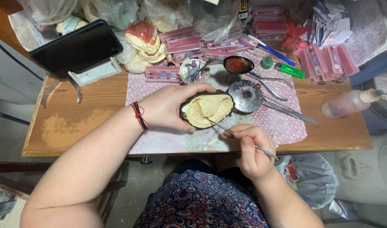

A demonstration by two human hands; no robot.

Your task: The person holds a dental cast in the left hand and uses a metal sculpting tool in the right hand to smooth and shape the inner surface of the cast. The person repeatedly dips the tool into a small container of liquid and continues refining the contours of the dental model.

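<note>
My left hand grips a dark rubber bowl filled with a cream plaster dental cast, held just above the table's front part. My right hand pinches a thin metal instrument like a pen; its tip rests on the cast's inner surface. A red and black string bracelet circles my left wrist.
A patterned pink mat covers the wooden table. Behind the bowl lie a round metal burner, pliers, a spoon with red wax, pink flat boxes, a phone on a stand, a squeeze bottle and bagged casts.
</note>
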